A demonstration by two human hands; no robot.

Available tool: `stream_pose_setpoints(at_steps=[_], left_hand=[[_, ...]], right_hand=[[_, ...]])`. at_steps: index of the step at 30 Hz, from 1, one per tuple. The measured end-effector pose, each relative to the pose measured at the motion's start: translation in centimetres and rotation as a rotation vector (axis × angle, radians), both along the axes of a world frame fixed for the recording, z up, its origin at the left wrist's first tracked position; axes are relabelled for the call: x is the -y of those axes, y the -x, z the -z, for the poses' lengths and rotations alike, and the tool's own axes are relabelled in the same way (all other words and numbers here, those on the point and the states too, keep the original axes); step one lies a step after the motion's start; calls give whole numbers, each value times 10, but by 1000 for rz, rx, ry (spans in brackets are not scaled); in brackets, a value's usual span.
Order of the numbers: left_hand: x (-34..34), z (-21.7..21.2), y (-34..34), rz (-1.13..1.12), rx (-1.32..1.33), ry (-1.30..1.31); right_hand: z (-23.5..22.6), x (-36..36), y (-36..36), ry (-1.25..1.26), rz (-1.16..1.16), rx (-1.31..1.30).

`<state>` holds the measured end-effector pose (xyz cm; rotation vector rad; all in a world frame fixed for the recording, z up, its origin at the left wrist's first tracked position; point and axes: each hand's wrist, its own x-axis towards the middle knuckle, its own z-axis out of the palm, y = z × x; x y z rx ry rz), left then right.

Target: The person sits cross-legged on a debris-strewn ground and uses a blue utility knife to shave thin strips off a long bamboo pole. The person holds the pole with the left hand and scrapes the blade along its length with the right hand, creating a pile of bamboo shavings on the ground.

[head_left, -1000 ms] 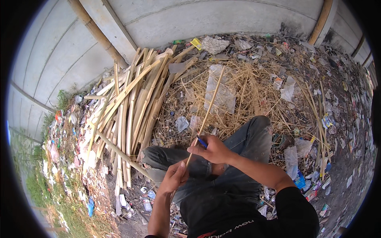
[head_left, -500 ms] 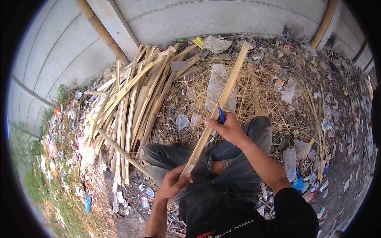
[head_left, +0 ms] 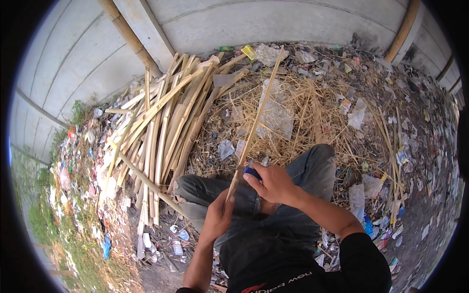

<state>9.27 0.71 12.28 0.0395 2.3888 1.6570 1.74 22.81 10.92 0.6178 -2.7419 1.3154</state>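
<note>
A long, pale bamboo strip [head_left: 258, 115] slants up and away from my lap, its narrow edge facing up. Near its lower end my left hand [head_left: 218, 219] is closed around it, thumb along the side. My right hand [head_left: 276, 185] is closed on a knife with a blue handle [head_left: 252, 172]. The blade sits against the strip a little above my left hand; most of it is hard to make out. My crossed legs in dark jeans [head_left: 312, 168] lie beneath both hands.
A heap of split bamboo strips [head_left: 166, 124] lies at the left, one pole reaching my knee. Straw-like shavings [head_left: 303, 102] and plastic scraps [head_left: 357, 115] cover the ground ahead. A grey panel wall [head_left: 283, 24] with bamboo posts [head_left: 128, 34] stands at the back.
The strip has turned from its flat face onto its narrow edge, and its far end has shifted left. My right hand has drawn the knife down along it toward my left hand.
</note>
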Motion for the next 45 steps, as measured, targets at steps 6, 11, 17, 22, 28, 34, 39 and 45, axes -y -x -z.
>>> stream_pose_setpoints(at_steps=[6,11,17,22,28,34,39,45], left_hand=[[-8,-9,3,-9,-50,159],[3,-11,6,22,-60,262],[28,-12,-36,139,38,334],[46,-19,-54,179,94,364],[80,-41,-73,80,241,380],[33,7,-29,-69,165,275],[5,17,3,-40,62,215],[-13,-7,22,-66,96,223]], right_hand=[[17,8,1,-124,-107,-54],[20,3,22,-170,-120,-201],[36,-106,120,-211,320,56],[53,-178,168,-175,672,139],[89,-313,184,87,1037,64],[57,-142,117,338,389,263],[8,-44,51,93,20,73],[2,-15,26,-20,-109,39]])
